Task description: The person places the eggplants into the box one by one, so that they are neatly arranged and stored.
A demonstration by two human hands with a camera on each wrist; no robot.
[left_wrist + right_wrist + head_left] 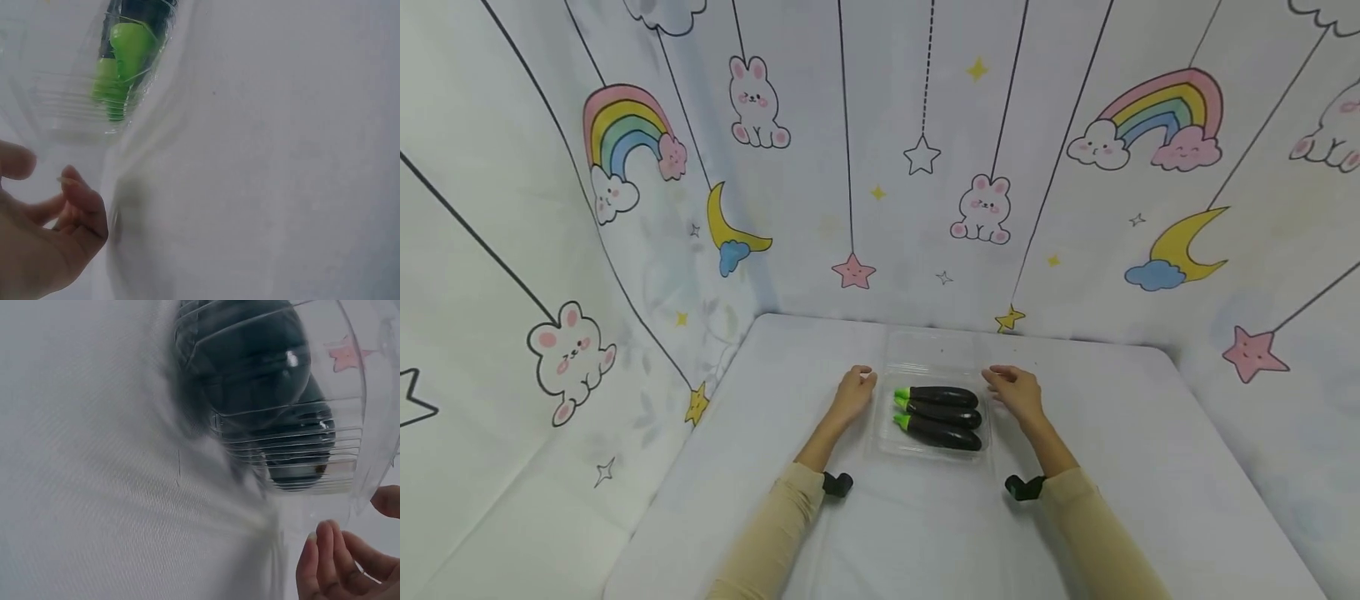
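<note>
A clear plastic clamshell box (886, 442) lies in the middle of the table, its lid (928, 348) folded back toward the wall. Inside are three dark eggplants (942, 432), side by side with green stem ends to the left. My left hand (854, 392) is at the box's left side, fingers loosely bent. The left wrist view shows that hand (53, 231) with nothing between thumb and fingers, near the stem ends (130, 50). On the opposite side is my right hand (1017, 392). Its thumb and fingers (328, 556) are apart, close to the box's ribbed wall (350, 447).
A white cloth covers the table (1112, 500). Behind it hangs a printed curtain (805, 200) with rainbows, rabbits, moons and stars. A dark wrist mount (838, 484) is on the left arm, another wrist mount (1024, 487) on the right.
</note>
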